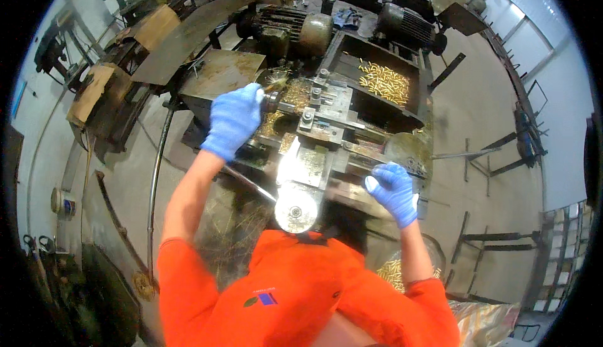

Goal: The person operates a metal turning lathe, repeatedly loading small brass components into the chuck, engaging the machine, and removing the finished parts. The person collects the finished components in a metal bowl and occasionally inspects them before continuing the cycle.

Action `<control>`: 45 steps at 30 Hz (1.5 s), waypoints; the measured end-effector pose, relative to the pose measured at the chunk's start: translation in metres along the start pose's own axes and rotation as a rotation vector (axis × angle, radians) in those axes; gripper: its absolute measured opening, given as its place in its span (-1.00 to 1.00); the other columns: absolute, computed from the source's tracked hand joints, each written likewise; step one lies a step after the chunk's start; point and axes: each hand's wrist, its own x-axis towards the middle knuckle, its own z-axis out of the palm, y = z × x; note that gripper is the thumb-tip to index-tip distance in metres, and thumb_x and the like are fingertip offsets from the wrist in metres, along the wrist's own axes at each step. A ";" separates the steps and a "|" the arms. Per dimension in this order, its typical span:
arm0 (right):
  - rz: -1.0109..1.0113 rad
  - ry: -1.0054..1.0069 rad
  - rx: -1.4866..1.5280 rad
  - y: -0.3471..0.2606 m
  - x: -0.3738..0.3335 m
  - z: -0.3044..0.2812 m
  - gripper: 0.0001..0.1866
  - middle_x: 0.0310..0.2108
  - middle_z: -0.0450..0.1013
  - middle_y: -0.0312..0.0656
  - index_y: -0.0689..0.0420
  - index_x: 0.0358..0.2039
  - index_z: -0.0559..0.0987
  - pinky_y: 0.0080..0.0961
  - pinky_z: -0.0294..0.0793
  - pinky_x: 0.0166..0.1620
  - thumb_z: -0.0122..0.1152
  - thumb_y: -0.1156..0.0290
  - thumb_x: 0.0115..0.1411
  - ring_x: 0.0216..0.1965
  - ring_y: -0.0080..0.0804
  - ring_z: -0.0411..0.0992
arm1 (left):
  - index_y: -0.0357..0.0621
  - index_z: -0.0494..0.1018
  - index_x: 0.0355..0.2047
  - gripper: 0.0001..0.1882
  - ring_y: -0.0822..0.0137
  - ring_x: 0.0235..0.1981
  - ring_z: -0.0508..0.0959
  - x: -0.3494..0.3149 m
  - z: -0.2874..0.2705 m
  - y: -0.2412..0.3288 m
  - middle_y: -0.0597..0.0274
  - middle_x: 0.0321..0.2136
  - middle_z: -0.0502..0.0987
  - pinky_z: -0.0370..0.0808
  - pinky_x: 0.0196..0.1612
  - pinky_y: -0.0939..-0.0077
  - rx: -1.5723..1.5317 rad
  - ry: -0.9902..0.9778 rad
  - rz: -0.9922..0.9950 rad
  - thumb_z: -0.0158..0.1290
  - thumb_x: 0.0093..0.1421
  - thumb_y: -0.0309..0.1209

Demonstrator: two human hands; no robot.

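My left hand (233, 121), in a blue knit glove, is closed with its fingertips at the dark round chuck (271, 101) of a small lathe. What its fingers hold, if anything, is hidden. My right hand (393, 191), gloved the same, is held curled with thumb against fingers beside the lathe's right end, near a flat metal bar (361, 150). I cannot make out anything in its grip. Between the hands lies the metal cross slide (312, 161) with bolted tool holders (308, 118), and a round shiny plate (296, 210) at its near end. Brass shavings (295, 92) cover the bed.
Behind the slide, a dark metal tray (348, 44) holds many small brass pieces (384, 83). More brass pieces (392, 274) lie in a container under my right forearm. Electric motors (405, 25) stand at the back. A metal rod (161, 177) rises at left; metal stands (502, 241) are at right.
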 end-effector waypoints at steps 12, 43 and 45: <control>0.205 0.042 -0.090 0.019 -0.050 -0.022 -0.78 -0.47 0.49 -0.14 0.15 -0.50 0.59 -0.39 0.39 -0.22 0.36 0.31 -0.15 -0.37 -0.21 0.44 | -0.11 0.43 -0.47 -0.76 0.04 -0.49 0.55 0.036 0.085 0.021 -0.02 -0.58 0.52 0.47 -0.37 0.16 0.117 -0.274 -0.060 -0.15 0.18 -0.27; 0.380 0.100 -0.057 0.033 -0.087 -0.038 -0.77 -0.48 0.50 -0.10 0.19 -0.49 0.59 -0.37 0.40 -0.24 0.34 0.34 -0.16 -0.41 -0.19 0.46 | -0.07 0.51 -0.30 -0.78 0.02 -0.47 0.53 0.064 0.014 -0.032 0.02 -0.51 0.53 0.44 -0.38 0.22 0.015 0.131 -0.086 -0.05 0.16 -0.27; 0.406 0.142 -0.086 0.034 -0.094 -0.043 -0.77 -0.48 0.50 -0.11 0.18 -0.48 0.60 -0.38 0.43 -0.25 0.35 0.33 -0.15 -0.41 -0.22 0.47 | -0.01 0.50 -0.24 -0.80 0.07 -0.48 0.53 0.049 -0.003 -0.043 0.09 -0.47 0.54 0.45 -0.40 0.29 0.062 0.270 -0.014 -0.05 0.17 -0.32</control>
